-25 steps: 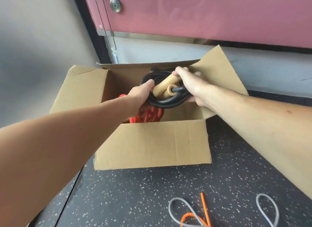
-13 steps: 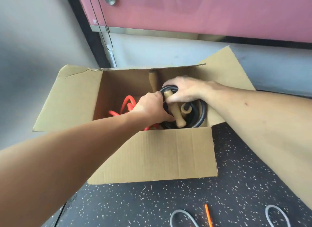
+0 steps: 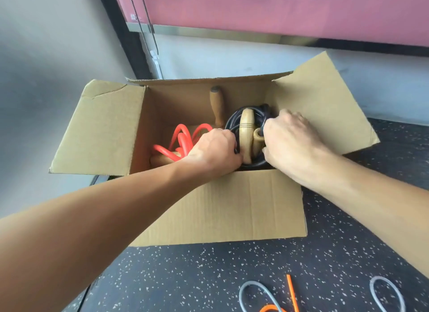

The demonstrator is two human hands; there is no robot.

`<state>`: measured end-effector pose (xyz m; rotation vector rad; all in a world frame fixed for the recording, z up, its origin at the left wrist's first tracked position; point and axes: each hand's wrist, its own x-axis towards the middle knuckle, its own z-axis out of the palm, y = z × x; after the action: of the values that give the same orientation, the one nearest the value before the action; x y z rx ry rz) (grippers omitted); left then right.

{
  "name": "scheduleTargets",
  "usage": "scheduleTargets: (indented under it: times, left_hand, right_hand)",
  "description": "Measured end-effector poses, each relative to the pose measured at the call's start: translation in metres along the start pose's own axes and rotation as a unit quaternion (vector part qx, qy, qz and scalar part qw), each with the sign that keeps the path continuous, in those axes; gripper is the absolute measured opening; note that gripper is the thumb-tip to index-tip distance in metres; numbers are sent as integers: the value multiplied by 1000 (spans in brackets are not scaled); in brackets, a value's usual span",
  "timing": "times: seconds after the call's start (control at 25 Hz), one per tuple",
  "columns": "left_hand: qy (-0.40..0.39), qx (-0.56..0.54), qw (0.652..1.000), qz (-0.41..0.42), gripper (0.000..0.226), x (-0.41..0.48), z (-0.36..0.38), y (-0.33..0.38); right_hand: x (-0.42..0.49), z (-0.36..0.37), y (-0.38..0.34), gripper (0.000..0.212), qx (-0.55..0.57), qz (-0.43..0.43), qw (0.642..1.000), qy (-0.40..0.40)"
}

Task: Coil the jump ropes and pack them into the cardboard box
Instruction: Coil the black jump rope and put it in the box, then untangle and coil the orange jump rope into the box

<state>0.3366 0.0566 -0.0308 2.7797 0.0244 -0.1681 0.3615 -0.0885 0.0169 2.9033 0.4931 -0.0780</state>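
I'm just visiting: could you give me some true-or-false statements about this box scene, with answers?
1. The left hand and the right hand both grip the coiled black jump rope with pale wooden handles, inside the brown cardboard box. True.
2. The coiled red rope lies outside the box. False: it lies inside, left of the black coil.
3. Grey rope loops lie on the dark speckled floor. True.
4. The box flaps are folded shut. False: they stand open.
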Motion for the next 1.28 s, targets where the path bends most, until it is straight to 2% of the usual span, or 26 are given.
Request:
scheduleTargets:
  times: [0.2, 0.28, 0.4, 0.52, 0.6, 0.68, 0.76, 0.88, 1.0, 1.12, 1.2, 1.24, 1.28]
  left_hand:
    - [20, 19, 999, 22, 28, -11, 3, 8]
    - [32, 7, 999, 19, 32, -20, 7, 8]
    - [81, -12, 996, 44, 29, -37, 5, 12]
    - [157, -85, 975, 129, 22, -65, -3, 17]
    - [159, -136, 963, 173, 14, -96, -4, 27]
    - [137, -148, 957, 209, 8, -131, -9, 43]
    - [111, -160, 953, 230, 9, -164, -11, 63]
    - [78, -166, 953, 240, 12, -207, 10, 84]
    - [-7, -150, 955, 254, 17, -251, 47, 97]
    - [-84, -125, 962, 229, 21, -282, 83, 100]
    - [-151, -117, 963, 190, 24, -293, 107, 101]
    - [-185, -111, 961, 172, 34, -295, 118, 103]
    - [-219, -100, 959, 148, 48, -295, 130, 105]
  right_hand:
    - [10, 9, -6, 32, 43, 10, 998, -45]
    - [22, 10, -12, 35, 61, 24, 993, -96]
    - [23, -4, -14, 33, 111, 48, 984, -128]
    - [-24, -24, 4, 13, 212, 41, 975, -41]
    - [-78, -22, 23, 19, 310, 53, 949, 35]
    - [-142, -19, 38, 21, 376, 48, 924, 48]
    - [-190, -10, 45, 20, 400, 51, 915, 23]
    - [-244, 13, 46, 18, 412, 58, 908, -42]
    - [-290, 42, 46, 15, 404, 68, 904, -119]
    - [-324, 81, 50, 7, 334, 96, 914, -210]
    - [-348, 111, 51, 36, 243, 125, 927, -256]
    - [-359, 123, 49, 51, 232, 129, 925, -272]
    - [-364, 131, 48, 54, 247, 124, 920, -276]
